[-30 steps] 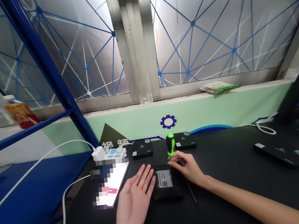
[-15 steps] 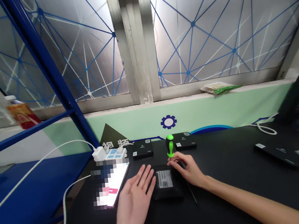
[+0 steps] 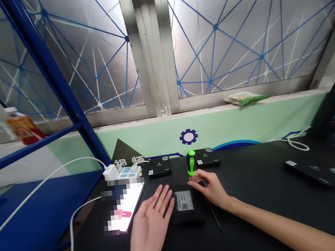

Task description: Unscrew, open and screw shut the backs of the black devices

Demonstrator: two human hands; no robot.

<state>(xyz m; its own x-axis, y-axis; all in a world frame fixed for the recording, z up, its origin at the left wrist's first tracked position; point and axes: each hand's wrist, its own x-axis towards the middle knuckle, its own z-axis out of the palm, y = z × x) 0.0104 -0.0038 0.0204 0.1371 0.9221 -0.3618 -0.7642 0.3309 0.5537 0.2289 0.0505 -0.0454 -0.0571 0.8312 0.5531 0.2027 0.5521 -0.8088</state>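
A black box-shaped device (image 3: pixel 192 216) with a white label lies on the dark table in front of me. At its far right corner stands a screwdriver (image 3: pixel 191 163) with a green and black handle, roughly upright. My right hand (image 3: pixel 208 185) pinches it just below the handle; the shaft's tip is hidden by the fingers. Palm up with its fingers stretched out, my left hand (image 3: pixel 153 217) rests along the device's left side. A thin dark rod (image 3: pixel 214 214) lies right of the device, partly under my right hand.
Left of my left hand lies a lit phone (image 3: pixel 125 209), with a power strip (image 3: pixel 129 172) and white cables behind. Two black boxes, a left one (image 3: pixel 159 167) and a right one (image 3: pixel 207 157), sit near the wall. Another flat black device (image 3: pixel 317 172) lies far right.
The screwdriver's handle leans very slightly differently in my right hand's pinch. My left hand and the device have stayed put.
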